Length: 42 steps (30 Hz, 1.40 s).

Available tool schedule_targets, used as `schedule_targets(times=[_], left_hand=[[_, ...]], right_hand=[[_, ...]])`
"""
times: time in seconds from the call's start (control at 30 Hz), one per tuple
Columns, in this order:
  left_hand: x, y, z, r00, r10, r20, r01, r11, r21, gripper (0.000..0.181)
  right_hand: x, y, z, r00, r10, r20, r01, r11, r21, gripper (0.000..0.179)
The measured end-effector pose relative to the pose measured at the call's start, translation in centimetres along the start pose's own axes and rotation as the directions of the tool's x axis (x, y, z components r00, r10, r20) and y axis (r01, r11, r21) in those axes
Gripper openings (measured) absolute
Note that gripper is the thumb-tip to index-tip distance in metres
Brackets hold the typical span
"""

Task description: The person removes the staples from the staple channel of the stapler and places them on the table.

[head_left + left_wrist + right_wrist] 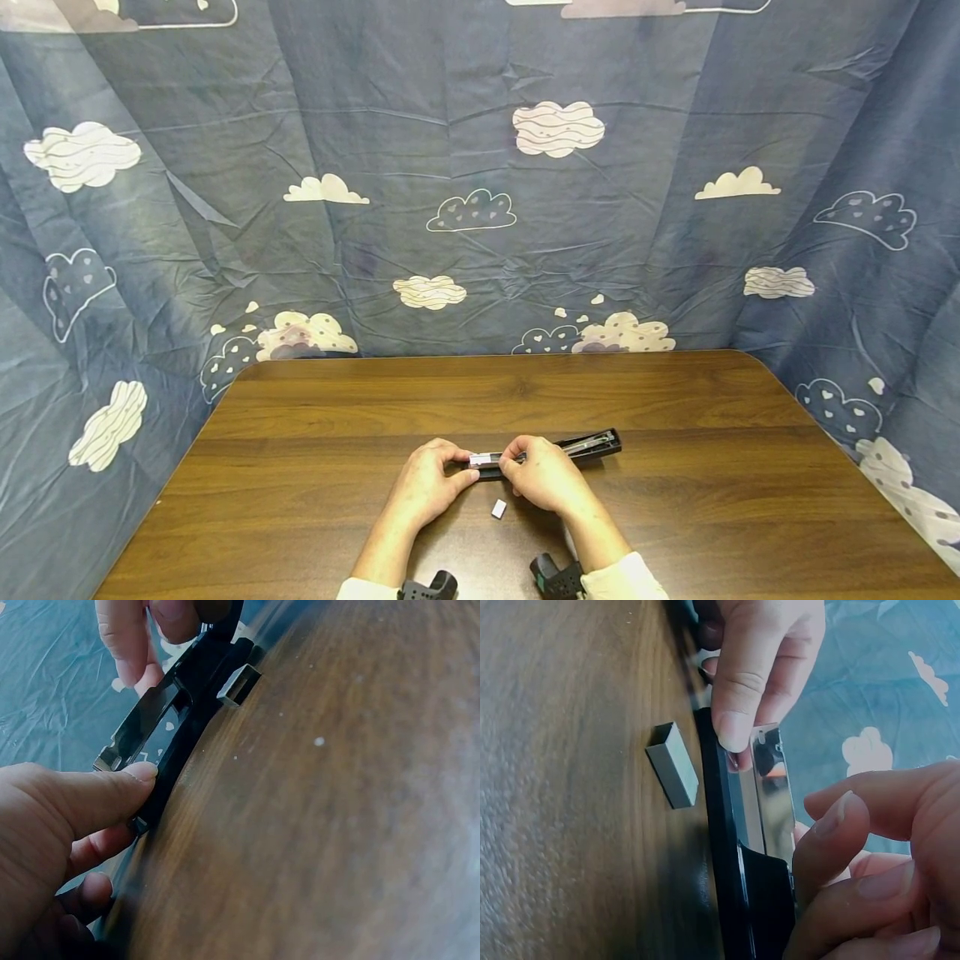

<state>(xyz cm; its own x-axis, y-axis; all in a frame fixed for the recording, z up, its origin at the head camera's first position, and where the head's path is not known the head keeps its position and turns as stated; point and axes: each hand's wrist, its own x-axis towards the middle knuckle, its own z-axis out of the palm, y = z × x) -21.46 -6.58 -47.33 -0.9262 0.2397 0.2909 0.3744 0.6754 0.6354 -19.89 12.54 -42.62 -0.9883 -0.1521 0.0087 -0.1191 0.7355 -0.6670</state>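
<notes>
A black stapler (pixel 596 445) lies opened out on the table, its metal staple channel (pixel 142 724) exposed. My left hand (pixel 429 485) grips the stapler's left end, thumb on the near side of the black base (pixel 171 761) and fingers beneath and behind. Bent over the middle of the stapler is my right hand (pixel 546 477). Its fingertips (pixel 832 819) are right at the channel's edge, and nothing shows between the foremost two. In front of the stapler, a short grey block of staples (pixel 676 771) rests on the table.
The brown wooden table (pixel 300 417) stretches around both hands. Behind it and at its sides hangs a blue curtain (pixel 480 258) with cloud prints. Black wrist cameras (pixel 555 575) are strapped below both hands.
</notes>
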Motion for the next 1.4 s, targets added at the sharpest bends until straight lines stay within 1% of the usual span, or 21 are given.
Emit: schedule_targets(times=[0.1,0.23,0.47,0.67,0.9,1.2,1.4], left_hand=[[0.1,0.0,0.0,1.0,0.015,-0.002,-0.015,1.0,0.005,0.02],[0.1,0.1,-0.1,1.0,0.017,-0.002,-0.017,1.0,0.0,0.019],[0.1,0.1,-0.2,1.0,-0.004,0.007,0.004,1.0,0.005,0.02],[0.0,0.1,-0.2,1.0,-0.014,0.012,0.014,1.0,0.004,0.02],[0.1,0.1,-0.2,1.0,-0.013,0.013,0.013,1.0,0.001,0.02],[0.0,0.1,-0.2,1.0,-0.014,0.011,0.015,1.0,-0.006,0.02],[-0.1,0.2,-0.2,1.0,0.0,0.005,0.0,1.0,-0.009,0.019]], right_hand=[[0.0,0.0,0.2,1.0,-0.014,-0.009,0.013,1.0,-0.012,0.007],[0.1,-0.1,0.3,1.0,-0.022,-0.011,0.022,1.0,-0.005,0.007],[0.2,-0.4,0.5,1.0,-0.025,-0.003,0.025,0.999,0.025,0.007],[0.1,-0.6,0.8,0.999,-0.045,0.01,0.045,0.998,0.043,0.005],[0.1,-0.7,1.0,0.997,-0.071,0.009,0.071,0.997,0.032,0.004],[0.3,-0.6,1.1,0.999,-0.05,-0.005,0.05,0.997,0.06,0.005],[0.5,-0.4,1.3,1.0,-0.029,-0.007,0.03,0.994,0.109,0.007]])
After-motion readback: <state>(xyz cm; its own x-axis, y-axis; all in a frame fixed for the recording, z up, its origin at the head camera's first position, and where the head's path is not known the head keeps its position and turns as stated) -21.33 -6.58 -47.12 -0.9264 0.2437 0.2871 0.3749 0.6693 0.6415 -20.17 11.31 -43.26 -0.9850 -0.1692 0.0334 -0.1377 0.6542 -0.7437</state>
